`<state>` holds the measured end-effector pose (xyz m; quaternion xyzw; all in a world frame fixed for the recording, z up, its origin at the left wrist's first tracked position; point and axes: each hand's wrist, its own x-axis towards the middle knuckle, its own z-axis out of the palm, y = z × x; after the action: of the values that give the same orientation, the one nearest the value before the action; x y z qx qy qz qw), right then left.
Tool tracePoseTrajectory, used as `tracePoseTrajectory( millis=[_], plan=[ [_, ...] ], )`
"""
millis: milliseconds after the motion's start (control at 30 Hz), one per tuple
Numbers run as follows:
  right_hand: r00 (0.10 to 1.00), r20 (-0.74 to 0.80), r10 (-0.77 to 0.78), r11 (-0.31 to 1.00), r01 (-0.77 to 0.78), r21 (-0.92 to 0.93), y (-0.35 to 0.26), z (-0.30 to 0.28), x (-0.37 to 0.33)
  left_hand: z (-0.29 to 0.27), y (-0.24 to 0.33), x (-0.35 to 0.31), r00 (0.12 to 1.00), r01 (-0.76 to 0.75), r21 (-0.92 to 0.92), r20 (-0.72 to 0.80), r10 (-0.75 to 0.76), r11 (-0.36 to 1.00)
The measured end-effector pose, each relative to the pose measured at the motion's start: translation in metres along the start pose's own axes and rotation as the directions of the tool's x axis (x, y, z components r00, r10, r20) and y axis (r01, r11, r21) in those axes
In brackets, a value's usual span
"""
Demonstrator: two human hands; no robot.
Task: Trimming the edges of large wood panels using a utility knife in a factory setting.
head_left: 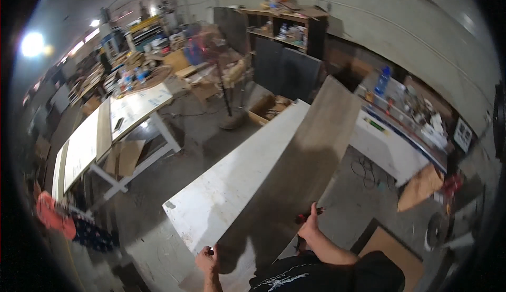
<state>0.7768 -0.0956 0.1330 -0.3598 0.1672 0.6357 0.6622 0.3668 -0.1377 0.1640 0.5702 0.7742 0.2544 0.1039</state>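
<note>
A long brown wood-grain board [295, 170] lies lengthwise over a white tabletop [211, 202], its far end reaching toward the back right. At the board's near left corner, my left hand [207, 261] is closed on the edge, with a small dark spot by the thumb that I cannot make out. My right hand [311, 227] is closed at the board's right edge, around a small red and black tool [302, 218] whose kind is not clear. Shadows fall over the near half of the board.
Left stands another table [141, 104] with pale panels and a dark phone-like object. A cluttered white bench [387, 149] with a blue bottle [383, 80] is at right. Behind are a fan [224, 86], an open carton [269, 110] and shelves [279, 28]. A person in red [55, 215] is at far left.
</note>
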Motion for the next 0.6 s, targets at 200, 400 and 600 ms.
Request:
tracePoseTrajectory(
  millis=[200, 400, 600],
  plan=[
    [0.910, -0.403, -0.102, 0.977, 0.016, -0.212, 0.041, -0.027, -0.001, 0.027, -0.036, 0.020, 0.955, 0.009, 0.253, 0.283, -0.083, 0.967],
    [0.898, -0.435, -0.062, 0.986, -0.014, -0.168, 0.070, -0.043, 0.015, 0.026, -0.035, 0.044, 0.899, 0.081, 0.255, 0.398, -0.181, 0.964],
    [0.891, -0.426, -0.160, 0.982, 0.100, -0.160, 0.075, -0.043, 0.106, 0.069, -0.038, 0.129, 0.764, 0.004, 0.323, 0.610, -0.211, 0.946]
  ],
)
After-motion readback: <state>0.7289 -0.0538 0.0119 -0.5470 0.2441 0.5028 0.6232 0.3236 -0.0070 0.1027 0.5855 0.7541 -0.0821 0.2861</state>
